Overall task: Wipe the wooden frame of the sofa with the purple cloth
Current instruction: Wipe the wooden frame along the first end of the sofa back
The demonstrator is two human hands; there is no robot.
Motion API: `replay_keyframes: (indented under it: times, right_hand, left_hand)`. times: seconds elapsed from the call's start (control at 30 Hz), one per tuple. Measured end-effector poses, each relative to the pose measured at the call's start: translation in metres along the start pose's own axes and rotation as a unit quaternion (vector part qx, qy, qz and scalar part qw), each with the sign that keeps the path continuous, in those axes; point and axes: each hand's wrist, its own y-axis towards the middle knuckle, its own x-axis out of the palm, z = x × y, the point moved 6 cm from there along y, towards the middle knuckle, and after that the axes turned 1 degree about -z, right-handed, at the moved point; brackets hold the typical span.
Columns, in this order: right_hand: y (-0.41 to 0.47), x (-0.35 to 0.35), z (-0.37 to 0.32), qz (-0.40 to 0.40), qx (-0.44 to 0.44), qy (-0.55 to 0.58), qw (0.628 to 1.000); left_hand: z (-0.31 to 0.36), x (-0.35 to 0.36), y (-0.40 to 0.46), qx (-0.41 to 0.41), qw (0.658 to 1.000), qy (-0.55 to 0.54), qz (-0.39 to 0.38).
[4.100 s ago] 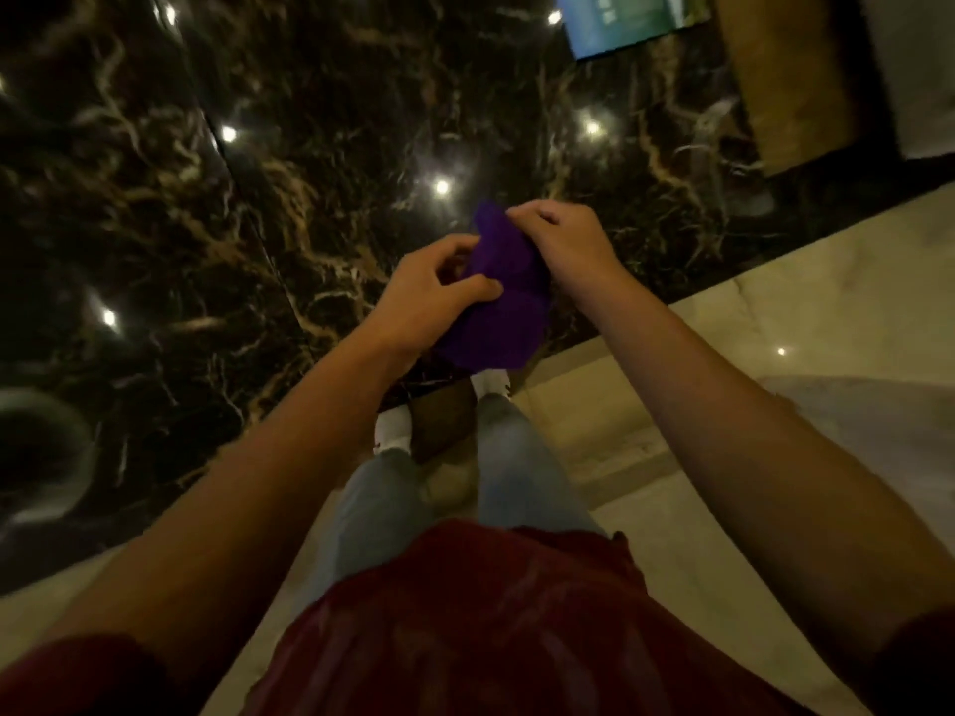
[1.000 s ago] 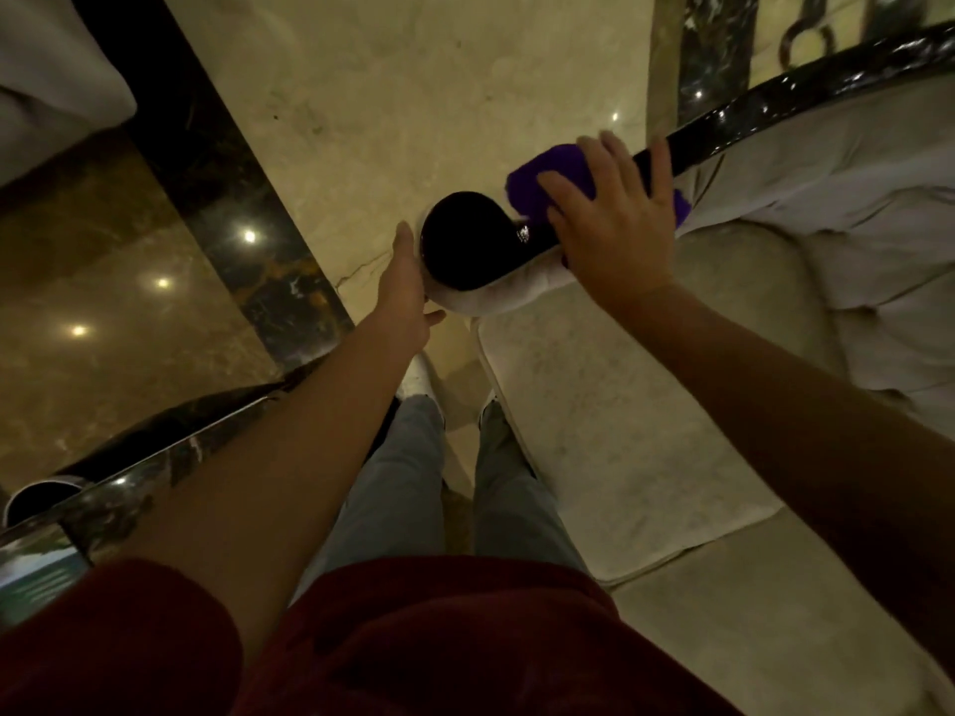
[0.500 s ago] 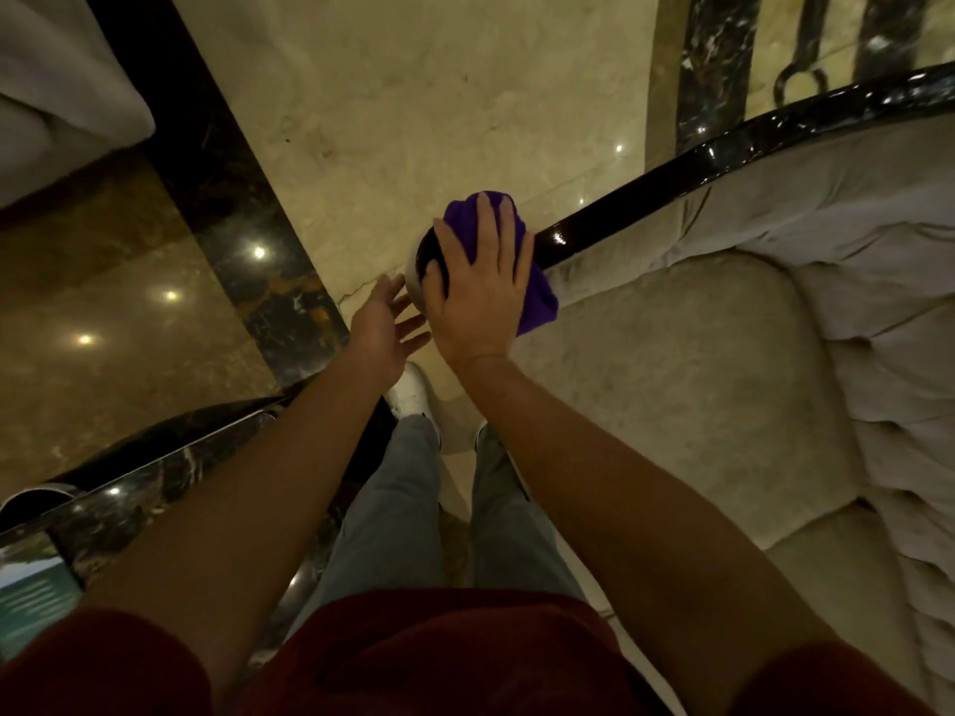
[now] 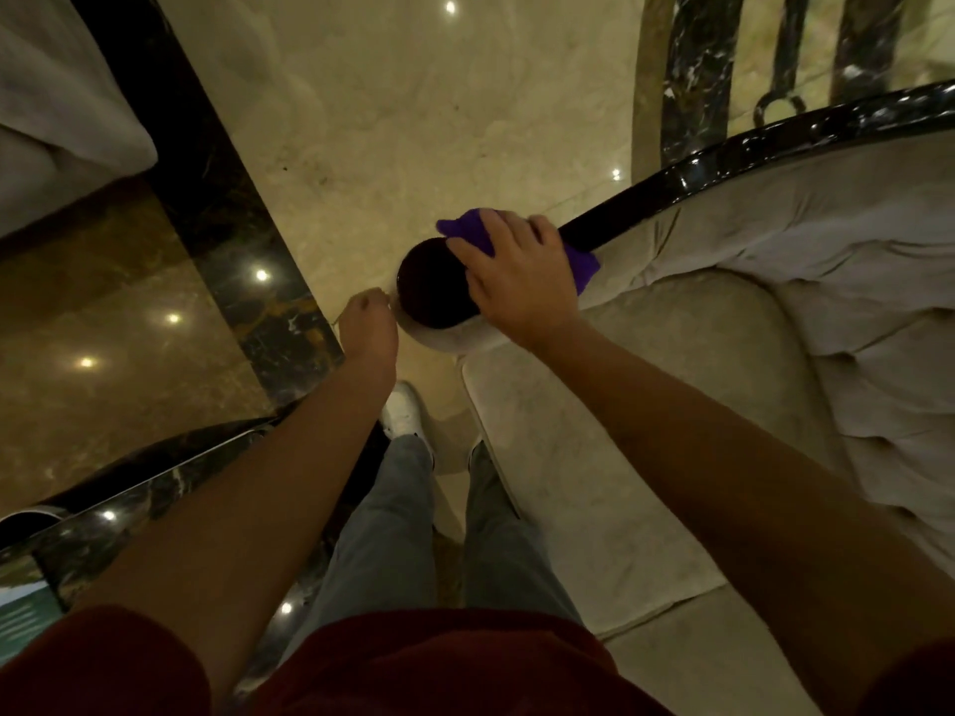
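The sofa's dark glossy wooden frame (image 4: 723, 162) curves along the top of the cream backrest and ends in a round black knob (image 4: 431, 284) at the armrest. My right hand (image 4: 522, 279) presses the purple cloth (image 4: 473, 230) onto the frame just behind that knob; cloth shows past my fingers on both sides. My left hand (image 4: 369, 325) hangs just left of the knob with its fingers curled and nothing in it, not touching the wood as far as I can tell.
The cream sofa seat (image 4: 594, 457) lies under my right arm. My legs and white shoe (image 4: 405, 413) stand beside it on a beige marble floor (image 4: 413, 95) with dark bands. A dark glossy table edge (image 4: 129, 488) is at lower left.
My right hand slid the cloth off the round knob and a little along the frame, uncovering the knob. My left hand's fingers curled in.
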Motion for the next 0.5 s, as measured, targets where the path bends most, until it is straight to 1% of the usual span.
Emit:
replay_keyframes:
  times: [0.07, 0.1, 0.13, 0.17, 0.2, 0.23, 0.27, 0.3, 0.33, 0.4, 0.43, 0.5]
  right_hand:
    - [-0.006, -0.015, 0.029, 0.023, 0.004, -0.014, 1.0]
    - [-0.009, -0.023, 0.048, 0.033, 0.019, -0.016, 0.999]
    - [-0.011, -0.031, 0.069, 0.044, 0.043, -0.016, 0.998]
    - [-0.013, -0.039, 0.092, 0.055, 0.072, -0.019, 0.996]
    - [-0.015, -0.044, 0.112, 0.061, 0.103, -0.027, 0.993]
    - [-0.015, -0.048, 0.129, 0.06, 0.126, -0.034, 0.99]
    - [-0.016, -0.051, 0.14, 0.057, 0.143, -0.037, 0.987]
    - [-0.015, -0.053, 0.145, 0.055, 0.157, -0.035, 0.985]
    - [-0.014, -0.053, 0.144, 0.054, 0.172, -0.031, 0.983]
    - [-0.013, -0.053, 0.124, 0.068, 0.195, -0.011, 0.978]
    - [-0.013, -0.05, 0.108, 0.077, 0.189, 0.0, 0.979]
    - [-0.014, -0.038, 0.075, 0.082, 0.149, 0.023, 0.985]
  left_hand:
    - [0.009, 0.0, -0.006, 0.048, 0.999, -0.002, 0.018]
    - [0.017, 0.001, -0.013, 0.093, 0.995, 0.013, 0.021]
    - [0.028, 0.003, -0.023, 0.168, 0.984, 0.051, 0.029]
    - [0.043, 0.007, -0.038, 0.269, 0.956, 0.111, 0.04]
    - [0.054, 0.015, -0.054, 0.371, 0.909, 0.181, 0.052]
    - [0.06, 0.025, -0.067, 0.448, 0.86, 0.235, 0.056]
    - [0.063, 0.037, -0.076, 0.489, 0.829, 0.268, 0.042]
    - [0.062, 0.047, -0.08, 0.502, 0.814, 0.291, 0.024]
    - [0.06, 0.054, -0.08, 0.497, 0.81, 0.312, 0.014]
    - [0.057, 0.061, -0.076, 0.484, 0.803, 0.348, 0.02]
    - [0.056, 0.062, -0.074, 0.486, 0.796, 0.359, 0.029]
    - [0.056, 0.061, -0.07, 0.489, 0.787, 0.375, 0.037]
